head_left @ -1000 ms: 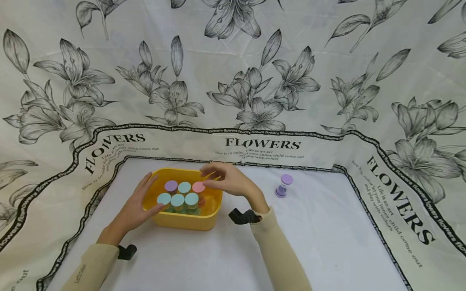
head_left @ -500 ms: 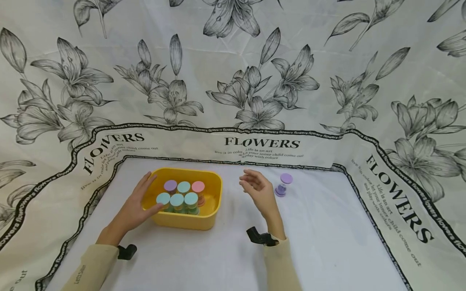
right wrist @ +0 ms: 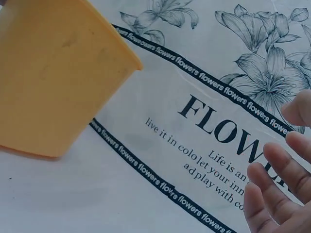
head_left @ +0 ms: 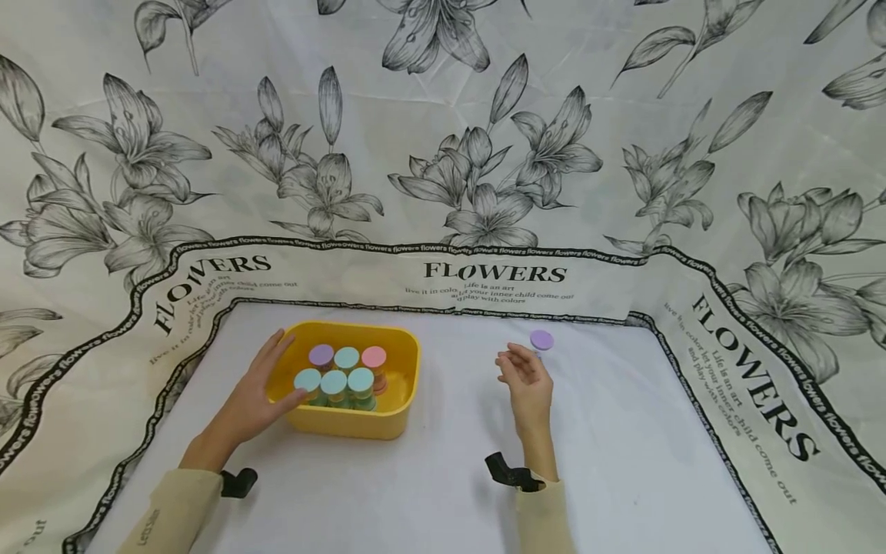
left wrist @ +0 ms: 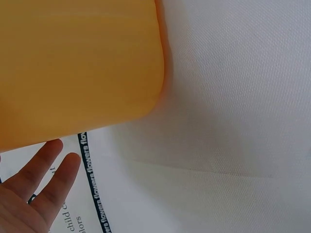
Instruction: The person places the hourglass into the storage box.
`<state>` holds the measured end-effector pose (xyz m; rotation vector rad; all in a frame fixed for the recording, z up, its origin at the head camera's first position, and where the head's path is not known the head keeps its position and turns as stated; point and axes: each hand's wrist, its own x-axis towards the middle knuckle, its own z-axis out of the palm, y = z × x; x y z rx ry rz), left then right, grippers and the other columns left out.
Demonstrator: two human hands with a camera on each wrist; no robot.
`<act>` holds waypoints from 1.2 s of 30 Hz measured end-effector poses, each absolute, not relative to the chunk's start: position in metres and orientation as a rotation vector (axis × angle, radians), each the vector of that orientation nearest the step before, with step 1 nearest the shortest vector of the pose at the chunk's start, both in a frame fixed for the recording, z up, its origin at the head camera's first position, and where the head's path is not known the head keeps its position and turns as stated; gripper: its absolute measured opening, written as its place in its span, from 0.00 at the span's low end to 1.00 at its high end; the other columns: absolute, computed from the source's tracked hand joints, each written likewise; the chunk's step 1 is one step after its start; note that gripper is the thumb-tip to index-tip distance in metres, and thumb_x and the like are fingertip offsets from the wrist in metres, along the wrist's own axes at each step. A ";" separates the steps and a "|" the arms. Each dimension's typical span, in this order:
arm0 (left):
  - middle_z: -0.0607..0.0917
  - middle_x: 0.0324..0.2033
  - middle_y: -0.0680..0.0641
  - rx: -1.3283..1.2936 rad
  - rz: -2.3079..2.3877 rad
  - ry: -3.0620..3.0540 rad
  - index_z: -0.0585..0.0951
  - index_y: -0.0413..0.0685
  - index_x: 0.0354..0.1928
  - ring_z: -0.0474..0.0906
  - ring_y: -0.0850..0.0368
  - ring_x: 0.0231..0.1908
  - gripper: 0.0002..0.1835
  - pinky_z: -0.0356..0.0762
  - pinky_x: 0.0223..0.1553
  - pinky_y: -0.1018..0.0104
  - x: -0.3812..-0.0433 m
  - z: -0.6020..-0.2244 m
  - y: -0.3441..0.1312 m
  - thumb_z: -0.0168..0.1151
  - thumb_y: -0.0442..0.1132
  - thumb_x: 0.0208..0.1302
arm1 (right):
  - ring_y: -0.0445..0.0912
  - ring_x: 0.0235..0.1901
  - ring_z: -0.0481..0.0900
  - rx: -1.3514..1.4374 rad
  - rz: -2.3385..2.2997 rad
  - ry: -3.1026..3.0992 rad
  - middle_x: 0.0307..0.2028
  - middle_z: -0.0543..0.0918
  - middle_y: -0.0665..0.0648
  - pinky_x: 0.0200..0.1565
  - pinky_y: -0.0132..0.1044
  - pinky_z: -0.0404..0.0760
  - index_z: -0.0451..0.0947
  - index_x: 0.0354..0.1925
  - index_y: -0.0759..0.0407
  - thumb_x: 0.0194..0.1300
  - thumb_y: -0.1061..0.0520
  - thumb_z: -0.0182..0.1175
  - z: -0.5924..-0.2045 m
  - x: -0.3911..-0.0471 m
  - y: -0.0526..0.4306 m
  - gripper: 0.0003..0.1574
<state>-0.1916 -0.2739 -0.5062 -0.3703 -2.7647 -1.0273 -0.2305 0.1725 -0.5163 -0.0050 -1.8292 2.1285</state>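
Note:
A yellow bin (head_left: 346, 423) stands on the white table, holding several sand timers with cyan, purple and pink caps, such as the pink-capped sand timer (head_left: 374, 357). My left hand (head_left: 245, 400) rests at the bin's left side, thumb over the near rim and fingers extended along the left edge. In the left wrist view two straight fingers (left wrist: 56, 194) show by the bin wall. My right hand (head_left: 531, 388) hovers over the table with loosely bent fingers, holding nothing. Just behind it is a purple sand timer (head_left: 542, 340), its lower part hidden by the hand.
A white cloth printed with flowers (head_left: 484, 177) hangs behind the table. Its lettered border (head_left: 495, 272) runs along the back and sides of the white tabletop (head_left: 623, 431). Each wrist carries a black camera mount (head_left: 512, 473).
My right hand has moved from over the bin's right rim rightward to the front of the purple sand timer. The left hand and the bin have stayed in place.

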 end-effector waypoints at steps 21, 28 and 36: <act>0.47 0.83 0.44 -0.376 -1.030 -2.765 0.53 0.58 0.83 0.49 0.29 0.78 0.50 0.55 0.66 0.18 -0.190 -0.503 -0.273 0.68 0.54 0.64 | 0.39 0.53 0.73 -0.469 1.786 -1.675 0.52 0.78 0.52 0.53 0.31 0.74 0.77 0.61 0.59 0.65 0.60 0.68 -0.526 -0.251 0.224 0.27; 0.48 0.83 0.43 -0.374 -1.018 -2.768 0.53 0.58 0.83 0.49 0.29 0.78 0.50 0.55 0.67 0.19 -0.191 -0.504 -0.273 0.68 0.54 0.64 | 0.53 0.65 0.69 -0.521 1.823 -1.828 0.61 0.74 0.56 0.65 0.41 0.72 0.70 0.69 0.58 0.66 0.55 0.70 -0.529 -0.256 0.225 0.36; 0.48 0.83 0.44 -0.371 -1.022 -2.759 0.53 0.60 0.83 0.50 0.29 0.78 0.50 0.55 0.66 0.18 -0.191 -0.506 -0.274 0.68 0.54 0.63 | 0.58 0.70 0.64 -0.526 1.849 -1.900 0.68 0.70 0.63 0.69 0.50 0.68 0.66 0.72 0.58 0.67 0.55 0.68 -0.533 -0.263 0.225 0.40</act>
